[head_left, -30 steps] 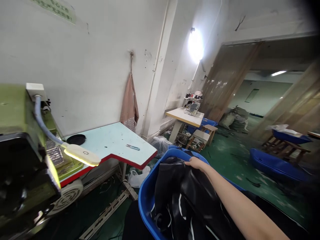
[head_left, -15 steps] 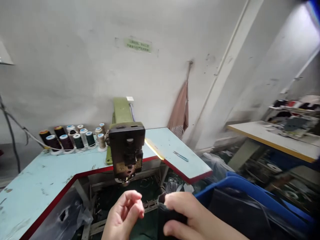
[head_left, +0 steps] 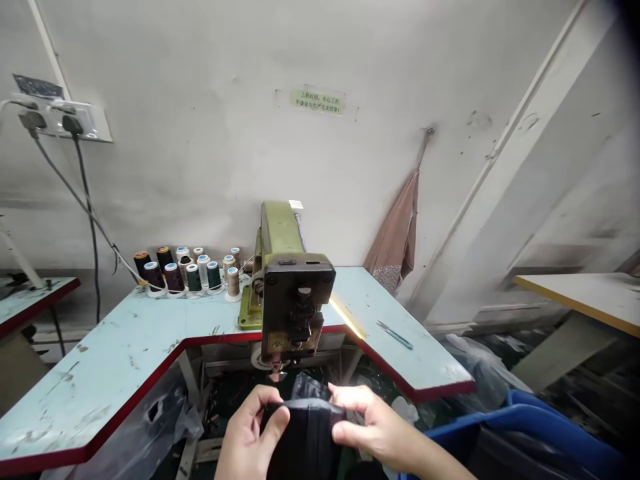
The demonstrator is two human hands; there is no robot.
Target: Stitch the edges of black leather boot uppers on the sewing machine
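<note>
Low in the middle of the head view I hold a piece of black fabric with both hands. My left hand pinches its left edge, thumb on top. My right hand grips its right edge with curled fingers. The fabric sits just below the dark head of a green sewing machine, a little short of its needle area. The machine stands in the notch of a pale blue table with a red edge.
Several thread spools stand at the table's back. Small snips lie on its right wing. A blue bin with dark cloth is at lower right. A second table stands right; cables hang from wall sockets.
The view swung left from the blue bin to the machine. My right hand left the bin with black fabric, and my left hand, empty half a second ago, now grips it too.
</note>
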